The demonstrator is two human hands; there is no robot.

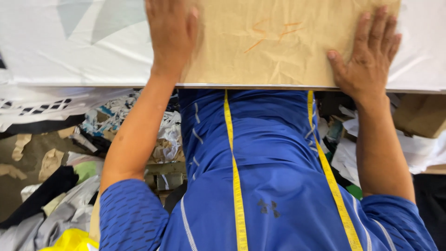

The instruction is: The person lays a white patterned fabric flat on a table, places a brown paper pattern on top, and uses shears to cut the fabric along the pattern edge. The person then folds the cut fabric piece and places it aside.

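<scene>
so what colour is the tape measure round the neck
Yellow tape measure, clearest in the head view.

Work table runs across the top of the view, edge seen as a thin pale strip; its surface is covered by white fabric with faint grey triangular shapes. Light is even and bright, no hard shadows on the tabletop. Below the table edge, the floor is brownish and mostly buried. Left side: heap of scraps in white, black and tan, grey plastic sheeting, one yellow piece at the bottom edge. Right side: crumpled white paper and a brown cardboard box tucked under the table. No walls or windows in view.
</scene>
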